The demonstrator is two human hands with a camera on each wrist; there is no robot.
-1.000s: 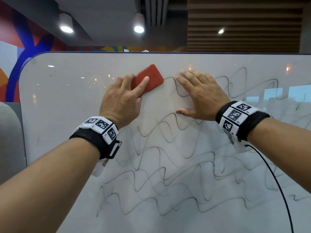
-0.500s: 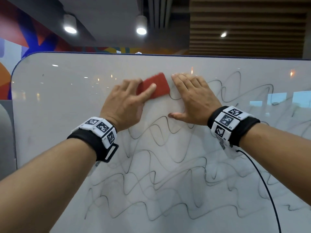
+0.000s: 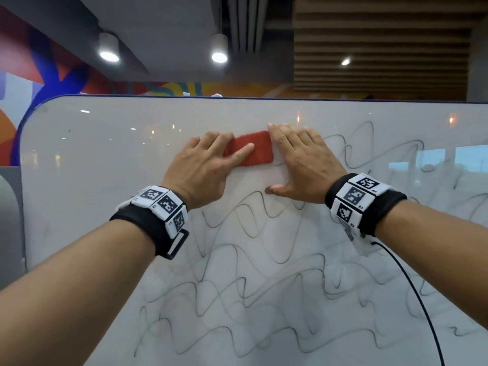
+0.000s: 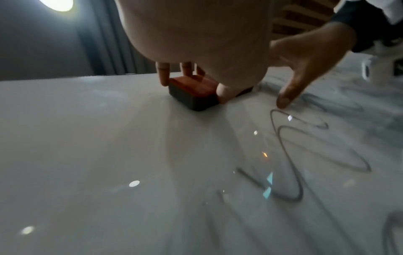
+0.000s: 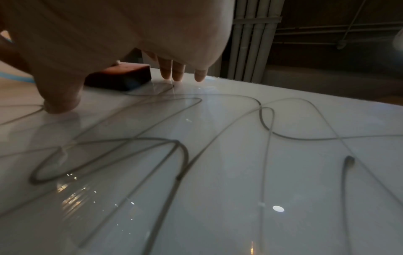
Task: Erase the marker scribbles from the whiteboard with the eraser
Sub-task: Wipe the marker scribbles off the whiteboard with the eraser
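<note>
A red eraser [image 3: 257,151] with a dark felt side lies flat against the whiteboard [image 3: 105,186], near its top middle. My left hand [image 3: 208,162] grips it, with fingers over its far edge and the thumb [image 4: 224,94] at its near edge. My right hand [image 3: 303,165] rests flat on the board just right of the eraser, fingers straight and thumb spread. Black wavy scribbles [image 3: 264,273] cover the board below and to the right of both hands. In the wrist views the eraser [image 4: 191,96] [image 5: 122,77] sits under the palms.
The board's upper left part [image 3: 92,154] carries only light reflections. Its rounded top edge [image 3: 237,97] runs just above the hands. A black cable [image 3: 412,289] hangs from my right wristband. Behind the board are a painted wall and ceiling lamps.
My left hand has slid the eraser to the right and turned it level, up against the right hand's fingers. The scribble loop that lay between the hands is gone.
</note>
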